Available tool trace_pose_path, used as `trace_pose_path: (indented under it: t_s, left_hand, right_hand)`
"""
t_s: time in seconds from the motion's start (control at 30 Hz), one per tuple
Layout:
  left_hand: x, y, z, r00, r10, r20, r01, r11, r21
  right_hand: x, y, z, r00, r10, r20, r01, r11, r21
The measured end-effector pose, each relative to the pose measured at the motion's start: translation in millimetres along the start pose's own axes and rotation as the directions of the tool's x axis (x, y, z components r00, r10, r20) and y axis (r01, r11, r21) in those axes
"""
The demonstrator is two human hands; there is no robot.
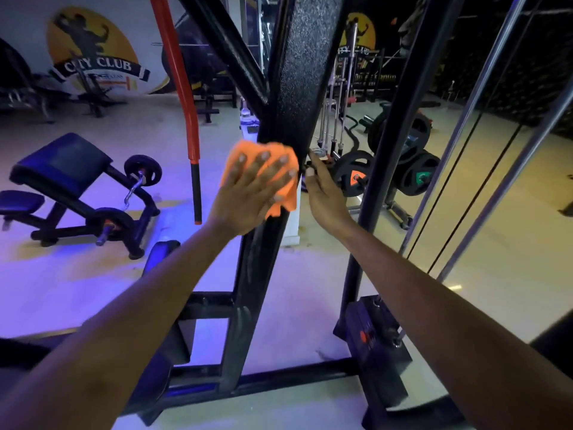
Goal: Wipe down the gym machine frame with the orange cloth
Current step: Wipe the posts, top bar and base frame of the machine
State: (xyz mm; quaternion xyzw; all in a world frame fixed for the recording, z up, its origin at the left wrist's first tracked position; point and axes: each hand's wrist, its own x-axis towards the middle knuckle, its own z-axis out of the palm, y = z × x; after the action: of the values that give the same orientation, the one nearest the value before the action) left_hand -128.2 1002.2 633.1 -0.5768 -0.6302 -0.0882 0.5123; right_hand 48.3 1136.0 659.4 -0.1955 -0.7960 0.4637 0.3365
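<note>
A person's left hand (248,193) presses the orange cloth (280,181) flat against the black upright of the gym machine frame (297,88), fingers (269,169) spread wide apart over the fabric so the whole palm bears on the post. The cloth sits about halfway up the textured steel column, folded between palm and metal, its lower corner hanging loose just below the hand; an open-palm press like this probably serves to cover the broad face of the post in one stroke rather than to grip anything.

The right hand (324,193) reaches round the far edge of the same upright, beside the cloth, seemingly steadying the body against the frame (whether its fingertips curl onto the metal or merely hover near it is hard to tell in the dim light). Its fingers lie loosely together and carry nothing.

Below the cloth the column runs down to the base crossbar (279,372) on the floor, a stretch that appears yet to be wiped. Behind the frame stand a preacher bench (62,169) under violet light and a rack of weight plates (415,169).
</note>
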Motion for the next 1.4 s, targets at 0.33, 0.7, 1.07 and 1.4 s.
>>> trace_pose_path:
  t_s: [0.33,0.7,1.07,1.4]
  left_hand:
    - [-21,26,4,0.998,-0.062,-0.008,0.062,0.997,-0.042]
    - [-76,39,23,0.991,-0.001,0.134,0.007,0.999,-0.043]
    - [-126,67,47,0.987,-0.084,0.138,0.091,0.995,-0.043]
    - [-127,73,77,0.973,-0.22,-0.067,0.214,0.973,-0.087]
  right_hand:
    - [7,16,-3,0.996,0.073,-0.047,-0.071,0.997,0.033]
    - [9,31,15,0.997,0.033,0.075,-0.035,0.999,0.028]
    - [-12,96,55,0.995,0.051,0.09,-0.057,0.996,0.065]
    - [-24,178,99,0.979,-0.202,0.037,0.194,0.97,0.145]
